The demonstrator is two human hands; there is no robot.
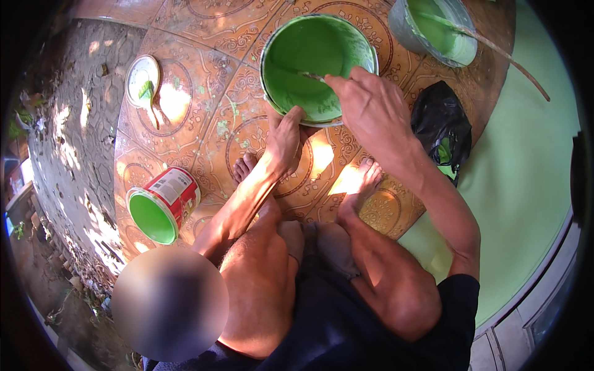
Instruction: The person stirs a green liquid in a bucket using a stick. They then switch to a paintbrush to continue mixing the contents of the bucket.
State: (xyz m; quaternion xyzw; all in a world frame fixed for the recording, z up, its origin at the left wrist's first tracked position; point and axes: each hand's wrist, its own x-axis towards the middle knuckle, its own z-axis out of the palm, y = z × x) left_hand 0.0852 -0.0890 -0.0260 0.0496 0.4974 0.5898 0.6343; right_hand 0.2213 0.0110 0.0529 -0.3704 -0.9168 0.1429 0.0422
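A round bucket (370, 57) coated inside with green paint stands on the tiled floor in front of me. My left hand (286, 137) grips its near rim, thumb over the edge and fingers closed below. Over the near right side of the opening, my right hand (374, 104) is closed around a thin stick-like tool (311, 76). That tool slants leftward into the bucket, and only a short length shows beyond my fingers. I cannot make out its exact kind. Green paint (315, 55) covers the bucket's inside, and the paint's depth is hard to judge.
A grey pail (405, 34) of green paint with a long stick (504, 54) stands far right. A black plastic bag (438, 114) lies nearer. At left are a red-and-white tub (184, 188) and a round lid (137, 68) bearing a paint-covered brush (147, 93).
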